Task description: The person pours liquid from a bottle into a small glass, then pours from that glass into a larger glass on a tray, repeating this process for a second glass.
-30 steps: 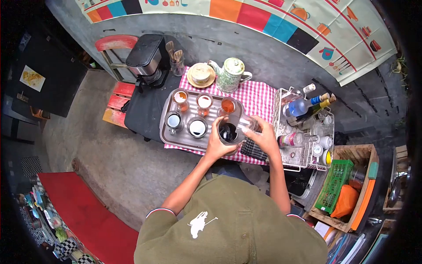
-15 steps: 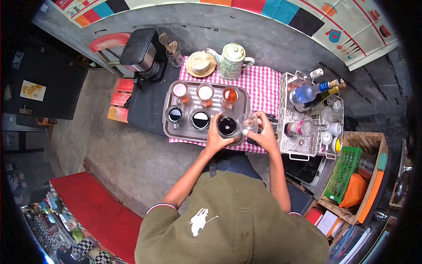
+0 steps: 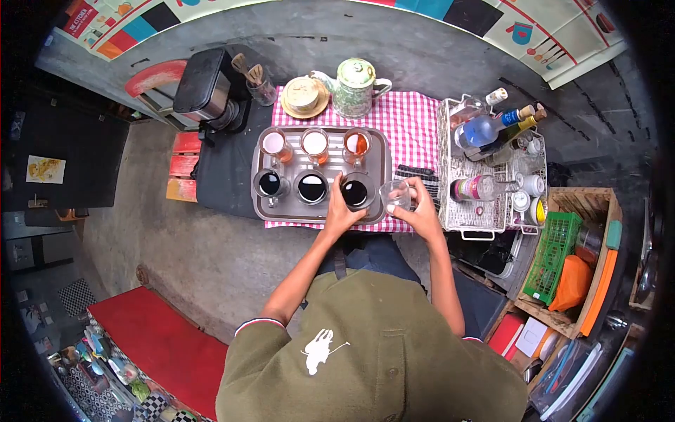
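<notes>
My left hand [image 3: 340, 213] is wrapped around a glass mug of dark drink [image 3: 355, 193] at the near right corner of the metal tray [image 3: 387, 151]. Just beyond the tray's right edge, my right hand [image 3: 422, 211] grips an empty clear glass [image 3: 395, 198], thumb on its near side. Two more mugs of dark drink, a middle one [image 3: 311, 188] and a left one [image 3: 269, 183], share the tray's near row. Behind them stand three glass mugs of reddish-brown drink [image 3: 357, 144].
A green patterned teapot [image 3: 354, 91] and a lidded bowl on a saucer [image 3: 304, 96] stand behind the tray on a checkered cloth [image 3: 415, 126]. To the right is a white wire rack [image 3: 478, 226] with bottles and jars. A black coffee maker [image 3: 204, 84] stands at left.
The mug in my left hand has come down and back, more into line with the near row. The gap between it and the empty glass has widened. The view has shifted slightly.
</notes>
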`<action>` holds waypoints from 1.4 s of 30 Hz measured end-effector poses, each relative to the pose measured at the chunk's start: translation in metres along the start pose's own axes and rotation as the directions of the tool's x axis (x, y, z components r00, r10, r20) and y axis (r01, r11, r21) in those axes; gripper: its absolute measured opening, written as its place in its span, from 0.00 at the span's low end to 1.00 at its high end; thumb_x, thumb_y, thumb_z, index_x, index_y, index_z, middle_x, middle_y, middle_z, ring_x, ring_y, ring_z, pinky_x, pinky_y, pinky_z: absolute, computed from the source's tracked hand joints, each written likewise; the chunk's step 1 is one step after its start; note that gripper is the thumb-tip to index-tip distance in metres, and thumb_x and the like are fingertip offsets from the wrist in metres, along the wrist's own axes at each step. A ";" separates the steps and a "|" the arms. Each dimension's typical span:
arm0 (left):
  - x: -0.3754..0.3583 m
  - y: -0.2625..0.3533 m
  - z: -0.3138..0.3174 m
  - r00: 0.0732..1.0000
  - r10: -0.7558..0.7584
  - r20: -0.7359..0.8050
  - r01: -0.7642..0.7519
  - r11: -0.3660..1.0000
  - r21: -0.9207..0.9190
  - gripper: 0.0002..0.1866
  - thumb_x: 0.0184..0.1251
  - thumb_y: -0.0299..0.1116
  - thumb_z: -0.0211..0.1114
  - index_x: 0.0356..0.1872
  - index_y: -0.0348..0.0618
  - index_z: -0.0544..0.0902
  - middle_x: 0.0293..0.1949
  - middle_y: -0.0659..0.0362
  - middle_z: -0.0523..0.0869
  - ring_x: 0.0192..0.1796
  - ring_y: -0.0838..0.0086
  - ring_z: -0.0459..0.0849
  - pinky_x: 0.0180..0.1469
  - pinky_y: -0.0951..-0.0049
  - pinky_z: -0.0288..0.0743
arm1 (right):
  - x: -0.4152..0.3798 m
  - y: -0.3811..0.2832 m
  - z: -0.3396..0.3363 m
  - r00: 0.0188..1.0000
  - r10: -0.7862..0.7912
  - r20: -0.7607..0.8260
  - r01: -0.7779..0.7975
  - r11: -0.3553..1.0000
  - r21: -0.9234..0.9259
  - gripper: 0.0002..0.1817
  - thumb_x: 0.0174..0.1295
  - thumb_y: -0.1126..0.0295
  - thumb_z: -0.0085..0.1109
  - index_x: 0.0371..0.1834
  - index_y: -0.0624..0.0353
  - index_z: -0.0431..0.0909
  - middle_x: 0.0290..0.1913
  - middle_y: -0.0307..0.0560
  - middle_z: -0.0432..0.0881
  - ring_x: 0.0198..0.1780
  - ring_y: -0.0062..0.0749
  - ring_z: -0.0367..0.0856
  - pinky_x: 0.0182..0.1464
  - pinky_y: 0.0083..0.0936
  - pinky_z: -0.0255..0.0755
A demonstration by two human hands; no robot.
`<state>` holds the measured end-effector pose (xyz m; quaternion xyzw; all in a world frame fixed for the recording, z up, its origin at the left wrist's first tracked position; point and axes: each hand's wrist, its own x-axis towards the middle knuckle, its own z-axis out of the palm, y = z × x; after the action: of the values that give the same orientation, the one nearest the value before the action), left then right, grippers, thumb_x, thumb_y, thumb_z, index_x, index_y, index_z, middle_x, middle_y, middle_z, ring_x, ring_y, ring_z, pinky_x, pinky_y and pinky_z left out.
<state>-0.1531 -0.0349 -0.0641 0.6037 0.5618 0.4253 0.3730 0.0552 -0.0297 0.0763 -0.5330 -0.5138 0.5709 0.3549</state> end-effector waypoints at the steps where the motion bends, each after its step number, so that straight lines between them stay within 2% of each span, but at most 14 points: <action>1: 0.000 -0.002 0.001 1.000 0.006 -0.005 -0.006 1.000 0.017 0.62 0.38 0.33 0.82 0.75 0.32 0.51 0.66 0.39 0.68 0.70 0.50 0.71 0.73 0.58 0.64 | 0.000 0.002 -0.001 1.000 -0.011 -0.004 0.011 1.000 -0.011 0.28 0.53 0.68 0.76 0.52 0.58 0.68 0.45 0.44 0.85 0.49 0.24 0.82 0.54 0.28 0.75; 7: -0.002 -0.012 0.009 1.000 0.022 0.001 -0.022 1.000 0.014 0.57 0.44 0.30 0.79 0.75 0.34 0.51 0.69 0.39 0.64 0.73 0.47 0.64 0.75 0.56 0.60 | 0.000 0.013 -0.006 1.000 -0.019 -0.006 0.019 1.000 -0.002 0.30 0.54 0.65 0.77 0.54 0.59 0.67 0.45 0.47 0.86 0.48 0.25 0.83 0.52 0.28 0.77; 12: -0.002 -0.013 0.010 1.000 0.001 0.019 -0.001 1.000 0.003 0.59 0.43 0.26 0.78 0.75 0.33 0.49 0.71 0.38 0.60 0.75 0.44 0.60 0.77 0.56 0.56 | 0.001 0.006 -0.006 1.000 0.016 0.006 -0.016 1.000 -0.018 0.26 0.55 0.68 0.75 0.52 0.57 0.68 0.46 0.43 0.84 0.49 0.23 0.81 0.54 0.26 0.76; 15: -0.001 -0.011 0.011 0.999 0.027 0.017 -0.028 0.999 0.034 0.60 0.43 0.24 0.78 0.76 0.33 0.46 0.72 0.37 0.57 0.76 0.43 0.56 0.77 0.55 0.54 | 0.005 0.012 -0.007 1.000 0.002 0.007 -0.002 0.999 -0.041 0.31 0.53 0.65 0.78 0.54 0.59 0.67 0.46 0.48 0.86 0.48 0.26 0.83 0.53 0.29 0.77; 20: -0.001 -0.004 0.012 1.000 0.023 0.007 -0.024 0.995 0.094 0.58 0.45 0.21 0.77 0.78 0.37 0.48 0.74 0.36 0.53 0.77 0.40 0.53 0.78 0.53 0.52 | 0.007 0.010 -0.003 0.999 0.011 0.034 -0.009 0.999 -0.044 0.32 0.53 0.66 0.78 0.54 0.59 0.66 0.46 0.48 0.86 0.48 0.26 0.83 0.52 0.29 0.77; 23: 0.000 -0.002 0.012 0.999 0.037 0.020 -0.040 0.984 0.175 0.57 0.46 0.23 0.77 0.78 0.37 0.49 0.75 0.38 0.53 0.78 0.39 0.51 0.79 0.49 0.48 | 0.008 0.010 -0.001 0.999 0.007 0.049 -0.004 0.998 -0.056 0.31 0.53 0.67 0.78 0.54 0.59 0.66 0.46 0.48 0.86 0.48 0.26 0.83 0.52 0.28 0.77; 26: 0.002 0.014 0.008 0.993 0.112 0.038 -0.118 0.939 0.324 0.57 0.46 0.24 0.78 0.78 0.40 0.52 0.74 0.36 0.52 0.78 0.39 0.51 0.78 0.47 0.50 | 0.009 0.008 -0.001 0.999 0.014 0.050 -0.012 0.999 -0.047 0.31 0.53 0.67 0.78 0.53 0.59 0.66 0.46 0.47 0.86 0.47 0.25 0.83 0.51 0.27 0.78; 30: -0.002 0.021 0.007 0.982 0.174 0.073 -0.188 0.932 0.311 0.48 0.53 0.27 0.75 0.76 0.39 0.58 0.74 0.37 0.56 0.77 0.38 0.53 0.77 0.45 0.52 | 0.011 0.009 -0.001 0.998 0.010 0.058 -0.010 1.000 0.001 0.31 0.52 0.67 0.79 0.53 0.58 0.66 0.45 0.46 0.85 0.47 0.25 0.83 0.50 0.27 0.78; 31: -0.002 0.023 0.007 0.973 0.209 0.094 -0.229 0.919 0.321 0.41 0.59 0.26 0.70 0.74 0.39 0.61 0.74 0.38 0.58 0.76 0.38 0.55 0.76 0.45 0.52 | 0.012 0.009 -0.002 0.998 0.015 0.062 -0.014 1.000 -0.005 0.30 0.52 0.69 0.78 0.53 0.58 0.67 0.46 0.46 0.85 0.47 0.25 0.83 0.51 0.27 0.77; 34: 0.001 0.023 0.009 0.958 0.242 0.151 -0.283 0.877 0.389 0.36 0.63 0.24 0.66 0.73 0.39 0.63 0.74 0.38 0.59 0.76 0.38 0.56 0.77 0.45 0.52 | 0.012 0.012 -0.004 0.997 0.023 0.070 -0.022 1.000 -0.019 0.30 0.52 0.71 0.77 0.54 0.57 0.67 0.47 0.44 0.84 0.48 0.24 0.82 0.53 0.26 0.76; 38: 0.010 0.019 0.014 0.959 0.222 0.175 -0.281 0.826 0.489 0.35 0.65 0.28 0.65 0.73 0.39 0.63 0.74 0.37 0.58 0.76 0.38 0.55 0.76 0.41 0.51 | 0.011 0.015 -0.004 0.998 0.004 0.060 -0.001 0.998 -0.055 0.30 0.52 0.71 0.77 0.54 0.57 0.67 0.46 0.44 0.85 0.48 0.24 0.82 0.53 0.26 0.76; 42: 0.017 0.015 0.016 0.973 0.130 0.189 -0.210 0.834 0.510 0.36 0.66 0.34 0.67 0.73 0.38 0.63 0.75 0.36 0.57 0.77 0.37 0.54 0.76 0.39 0.50 | 0.007 0.009 -0.003 0.999 0.012 0.041 -0.009 0.997 -0.071 0.30 0.52 0.71 0.77 0.54 0.57 0.67 0.46 0.44 0.85 0.48 0.23 0.82 0.55 0.27 0.75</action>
<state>-0.1325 -0.0189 -0.0542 0.7599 0.5718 0.2409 0.1940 0.0581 -0.0240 0.0663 -0.5360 -0.5382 0.5653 0.3217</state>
